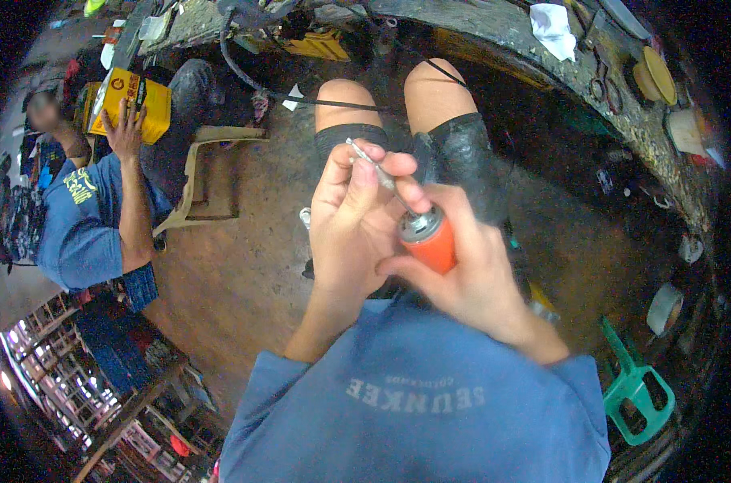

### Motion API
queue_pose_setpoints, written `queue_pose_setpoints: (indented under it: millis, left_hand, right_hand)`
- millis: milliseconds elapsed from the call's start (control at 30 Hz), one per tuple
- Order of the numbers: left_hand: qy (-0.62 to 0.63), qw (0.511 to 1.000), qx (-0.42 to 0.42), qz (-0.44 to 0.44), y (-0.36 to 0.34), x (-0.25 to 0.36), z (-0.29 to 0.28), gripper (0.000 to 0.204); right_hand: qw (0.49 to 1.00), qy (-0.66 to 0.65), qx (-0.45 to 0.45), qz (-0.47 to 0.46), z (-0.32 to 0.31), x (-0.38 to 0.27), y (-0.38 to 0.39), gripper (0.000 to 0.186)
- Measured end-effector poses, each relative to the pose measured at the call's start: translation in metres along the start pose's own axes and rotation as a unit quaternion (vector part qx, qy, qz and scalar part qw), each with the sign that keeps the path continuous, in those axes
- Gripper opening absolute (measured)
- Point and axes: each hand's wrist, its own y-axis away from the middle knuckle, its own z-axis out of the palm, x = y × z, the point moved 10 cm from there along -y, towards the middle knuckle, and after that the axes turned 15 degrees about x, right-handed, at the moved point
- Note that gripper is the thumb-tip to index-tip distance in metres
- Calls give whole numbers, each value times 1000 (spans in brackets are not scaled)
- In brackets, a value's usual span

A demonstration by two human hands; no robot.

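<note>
In the head view, my left hand (341,217) pinches a thin, pale, slender piece (365,161) between thumb and fingers, above my knees. My right hand (482,270) is wrapped around an orange cylinder (430,249) with a silver metal top, just below and right of my left fingers. A narrow metal stem runs from that top up toward the pinched piece; whether the two are one object I cannot tell. The cylinder partly hides my left palm.
A co-worker (92,209) at left holds a yellow box (148,97) beside a beige seat (212,137). A cluttered, curved workbench (510,32) with scissors (603,84) runs along top and right. A black cord (285,97) crosses near my knees. A green plastic chair (639,402) is at lower right.
</note>
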Motion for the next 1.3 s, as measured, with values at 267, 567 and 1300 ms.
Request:
queue_pose_setpoints:
  millis: [267, 567, 1300]
  left_hand:
    - [121, 991, -17, -48, -8, 1, -13, 17]
    - [110, 991, -32, -65, -11, -6, -10, 29]
    - [75, 993, -67, -62, -12, 1, -7, 30]
  right_hand:
    - [1000, 20, 1, 17, 12, -2, 9, 74]
    - [999, 31, 13, -4, 11, -1, 7, 71]
    - [999, 23, -1, 26, 21, 2, 14, 71]
